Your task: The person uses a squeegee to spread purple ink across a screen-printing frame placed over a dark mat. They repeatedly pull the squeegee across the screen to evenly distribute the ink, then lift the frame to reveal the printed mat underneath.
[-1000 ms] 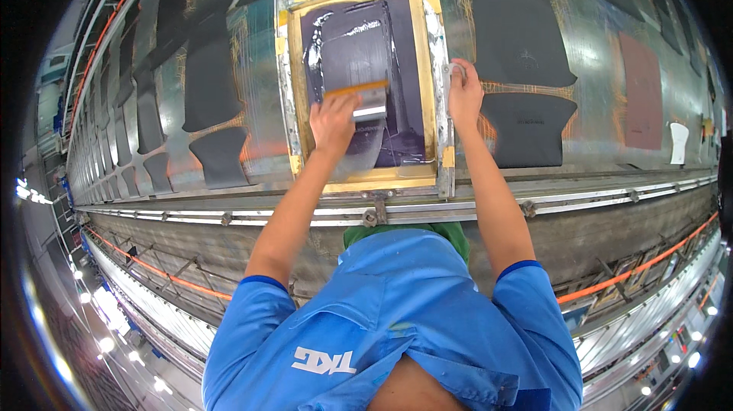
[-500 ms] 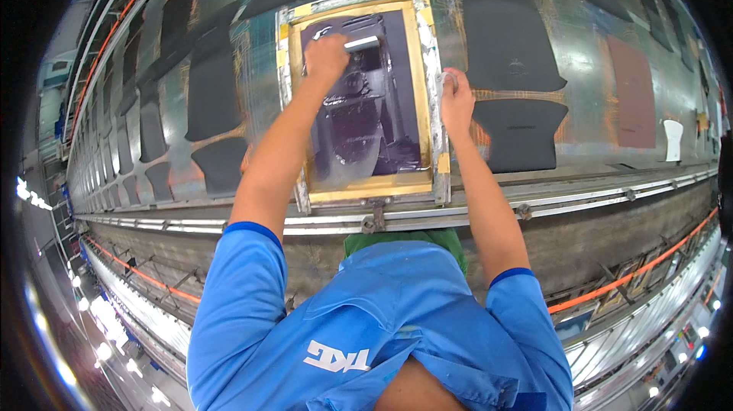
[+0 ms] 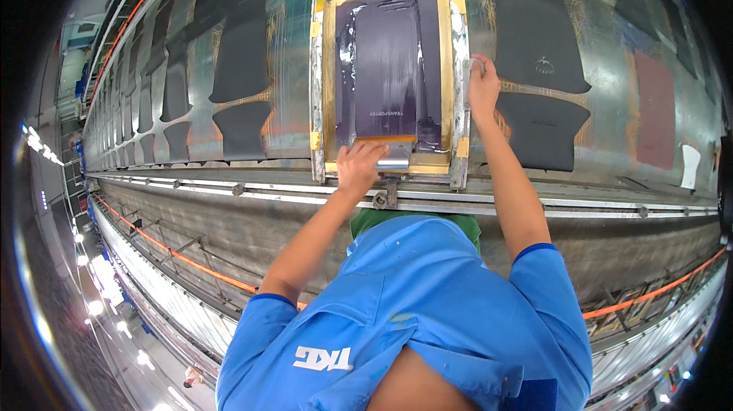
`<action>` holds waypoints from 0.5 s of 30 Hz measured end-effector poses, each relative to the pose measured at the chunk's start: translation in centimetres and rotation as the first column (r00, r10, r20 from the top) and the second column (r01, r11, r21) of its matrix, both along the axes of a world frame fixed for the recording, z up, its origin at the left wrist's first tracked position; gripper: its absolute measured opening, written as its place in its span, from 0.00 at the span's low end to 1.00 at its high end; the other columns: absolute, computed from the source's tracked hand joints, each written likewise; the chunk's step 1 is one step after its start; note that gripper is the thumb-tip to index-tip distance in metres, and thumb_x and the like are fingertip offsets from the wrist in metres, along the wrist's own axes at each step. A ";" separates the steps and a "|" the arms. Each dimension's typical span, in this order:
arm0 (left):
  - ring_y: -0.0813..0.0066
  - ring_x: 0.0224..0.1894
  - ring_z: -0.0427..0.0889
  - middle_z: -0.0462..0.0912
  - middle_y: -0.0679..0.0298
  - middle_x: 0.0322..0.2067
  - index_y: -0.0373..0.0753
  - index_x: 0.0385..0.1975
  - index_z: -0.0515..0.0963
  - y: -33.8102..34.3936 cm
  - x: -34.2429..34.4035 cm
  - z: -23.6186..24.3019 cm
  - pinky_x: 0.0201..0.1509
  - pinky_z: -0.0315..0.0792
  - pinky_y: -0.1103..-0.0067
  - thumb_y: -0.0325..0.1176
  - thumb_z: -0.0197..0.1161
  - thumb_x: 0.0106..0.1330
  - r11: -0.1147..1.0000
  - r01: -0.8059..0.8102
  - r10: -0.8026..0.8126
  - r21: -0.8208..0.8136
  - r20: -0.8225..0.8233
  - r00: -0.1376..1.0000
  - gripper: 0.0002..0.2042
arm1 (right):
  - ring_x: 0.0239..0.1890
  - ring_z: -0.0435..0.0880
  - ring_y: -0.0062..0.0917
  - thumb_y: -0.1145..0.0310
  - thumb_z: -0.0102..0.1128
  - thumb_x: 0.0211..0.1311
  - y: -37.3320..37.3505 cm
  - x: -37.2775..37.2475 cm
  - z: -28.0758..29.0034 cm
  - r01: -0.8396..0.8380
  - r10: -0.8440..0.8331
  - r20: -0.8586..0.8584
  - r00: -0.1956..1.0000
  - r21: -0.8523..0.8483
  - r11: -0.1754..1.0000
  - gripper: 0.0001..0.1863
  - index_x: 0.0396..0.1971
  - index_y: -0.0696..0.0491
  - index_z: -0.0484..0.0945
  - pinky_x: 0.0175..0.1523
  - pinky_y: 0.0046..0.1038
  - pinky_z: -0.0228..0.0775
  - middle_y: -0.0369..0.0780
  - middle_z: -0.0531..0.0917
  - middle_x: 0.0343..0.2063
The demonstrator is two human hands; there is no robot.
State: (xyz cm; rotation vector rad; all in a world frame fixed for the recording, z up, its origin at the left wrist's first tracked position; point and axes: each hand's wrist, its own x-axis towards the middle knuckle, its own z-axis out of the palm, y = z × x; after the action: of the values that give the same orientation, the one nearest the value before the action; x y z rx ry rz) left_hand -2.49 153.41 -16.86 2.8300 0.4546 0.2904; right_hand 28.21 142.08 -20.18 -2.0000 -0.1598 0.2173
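My left hand (image 3: 363,167) is closed on a squeegee (image 3: 393,153) with an orange blade and metal holder, at the near end of a screen-printing frame (image 3: 324,67). Inside the frame's yellow border, glossy dark purple ink (image 3: 385,60) covers the mesh, with ridges along both sides and faint lettering near the bottom. My right hand (image 3: 482,87) is closed around a small pale grip at the outside of the frame's right rail.
Dark cut panels (image 3: 538,136) line the long metal table (image 3: 286,113) on both sides, with a maroon piece (image 3: 653,113) and small white piece (image 3: 689,167) at the right. Metal rails (image 3: 580,201) run along the near edge. A distant person (image 3: 193,377) shows at lower left.
The squeegee and my left hand went from mid-screen to the top, then came down to the near end. The ink now lies smoother across the middle. My right hand stays at the right rail.
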 end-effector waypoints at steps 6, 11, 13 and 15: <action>0.64 0.39 0.86 0.85 0.66 0.34 0.52 0.37 0.85 13.0 14.4 0.9 0.42 0.74 0.65 0.30 0.64 0.56 0.996 -0.071 0.076 0.053 -0.090 0.993 0.11 | 0.35 0.84 0.45 0.66 0.52 0.70 0.2 -0.4 0.2 0.006 -0.007 -0.042 0.999 -0.028 1.000 0.12 0.48 0.50 0.80 0.44 0.39 0.73 0.51 0.84 0.31; 0.54 0.43 0.87 0.87 0.53 0.39 0.50 0.47 0.85 23.4 28.5 3.3 0.49 0.79 0.64 0.48 0.70 0.53 0.996 -0.053 0.073 0.071 -0.316 0.946 0.21 | 0.27 0.82 0.43 0.64 0.54 0.71 0.6 -0.5 -0.6 0.052 -0.066 0.127 0.990 0.107 0.993 0.11 0.49 0.47 0.80 0.38 0.40 0.72 0.49 0.82 0.25; 0.53 0.46 0.85 0.87 0.51 0.41 0.44 0.49 0.84 24.6 31.1 2.6 0.51 0.78 0.64 0.48 0.71 0.52 0.989 -0.081 0.041 -0.121 -0.299 0.953 0.25 | 0.27 0.82 0.44 0.64 0.55 0.71 -0.4 -0.2 -1.6 0.051 -0.071 0.178 0.981 0.113 0.992 0.11 0.50 0.47 0.79 0.37 0.42 0.71 0.50 0.82 0.24; 0.52 0.47 0.85 0.87 0.52 0.42 0.44 0.49 0.84 27.6 32.0 1.5 0.51 0.77 0.63 0.45 0.70 0.53 0.998 -0.009 0.026 0.064 -0.267 0.963 0.23 | 0.27 0.82 0.49 0.65 0.55 0.70 2.1 0.3 -0.8 0.023 -0.027 0.065 0.997 0.072 0.997 0.11 0.50 0.46 0.79 0.36 0.45 0.71 0.54 0.81 0.24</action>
State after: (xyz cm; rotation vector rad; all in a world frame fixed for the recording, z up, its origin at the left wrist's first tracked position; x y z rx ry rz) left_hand 29.56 181.06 -15.32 2.9400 0.5332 -0.0793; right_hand 28.55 144.15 -21.02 -1.9385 -0.1821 0.1278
